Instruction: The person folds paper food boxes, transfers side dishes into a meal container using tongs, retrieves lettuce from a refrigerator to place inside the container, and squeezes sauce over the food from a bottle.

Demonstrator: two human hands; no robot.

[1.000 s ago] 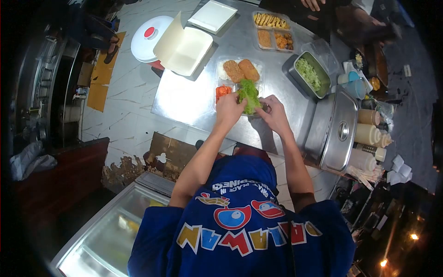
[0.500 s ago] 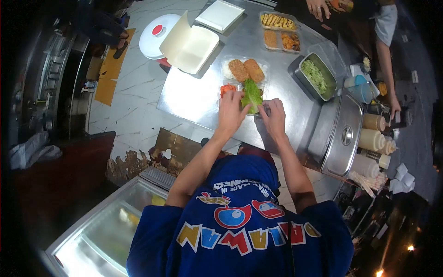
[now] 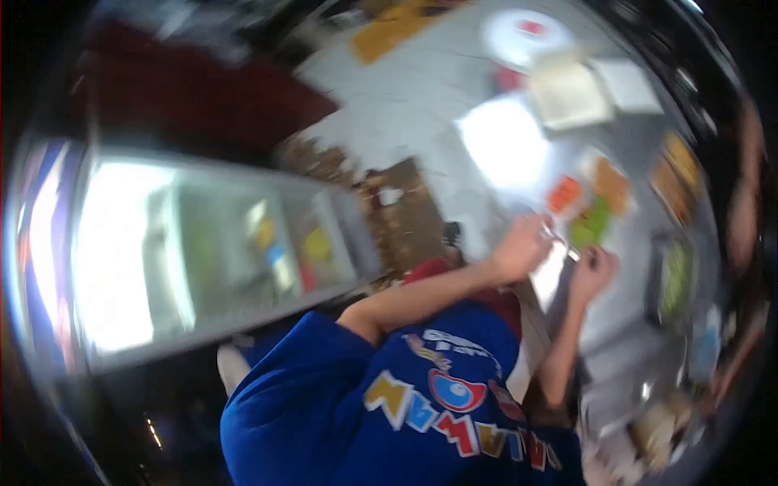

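Observation:
The view is smeared by motion. A clear food tray at the table's near edge holds a green lettuce leaf (image 3: pixel 592 224), orange-red pieces (image 3: pixel 564 195) and browned fried pieces (image 3: pixel 611 185). My left hand (image 3: pixel 523 247) is just in front of the tray, its fingers curled in. To its right, my right hand (image 3: pixel 593 274) is closed beside the lettuce. A thin bright strip (image 3: pixel 559 240) runs between the two hands; whether it is the tray's rim or something held is too blurred to tell.
An open pale takeaway box (image 3: pixel 570 95) stands at the back, near a white lid with a red knob (image 3: pixel 531 31). Right of the tray are a metal pan of shredded greens (image 3: pixel 673 279) and another food tray (image 3: pixel 679 178). A glass-topped chest (image 3: pixel 219 251) stands left.
The view has swung left, so table and hands appear farther right and the glass-topped chest shows more. My hands have come off the lettuce leaf and drawn back toward me, fingers curled.

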